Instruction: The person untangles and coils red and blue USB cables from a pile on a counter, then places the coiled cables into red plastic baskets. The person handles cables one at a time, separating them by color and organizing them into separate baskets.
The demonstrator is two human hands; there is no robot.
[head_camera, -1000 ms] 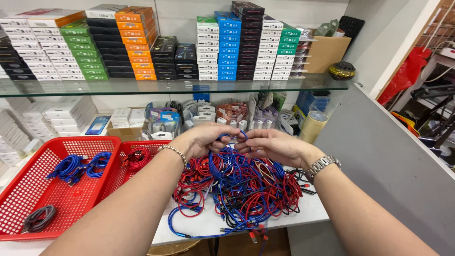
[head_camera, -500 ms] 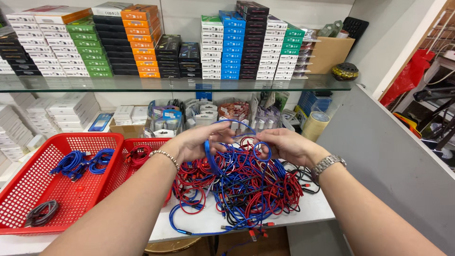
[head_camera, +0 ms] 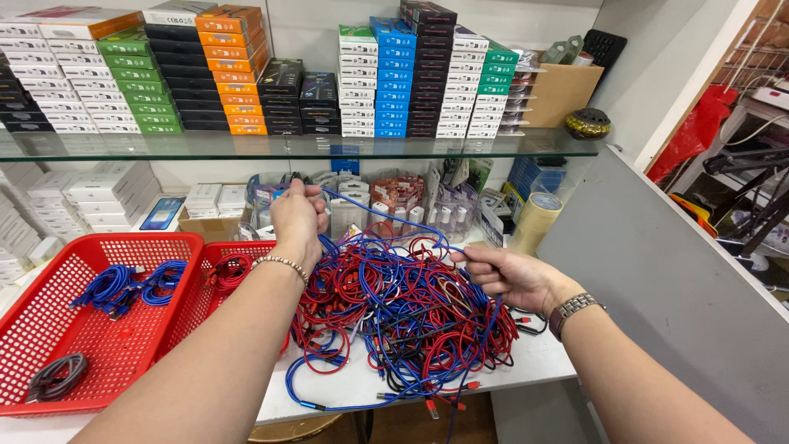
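Both hands pinch one blue cable point(head_camera: 386, 220), the left hand point(head_camera: 297, 220) raised, the right hand point(head_camera: 505, 275) lower, drawing it out of the tangled pile point(head_camera: 394, 312) on the desk point(head_camera: 345, 386); freeing it likely needs a steady pull.

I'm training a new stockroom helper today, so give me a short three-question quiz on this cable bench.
1. True or false: the left hand and right hand stretch one blue cable between them.
2. Which colours make up the tangled pile?
3. The grey coil lies in: A) the red basket B) the cardboard box.

Key: 1 true. 2 mostly red and blue. 3 A.
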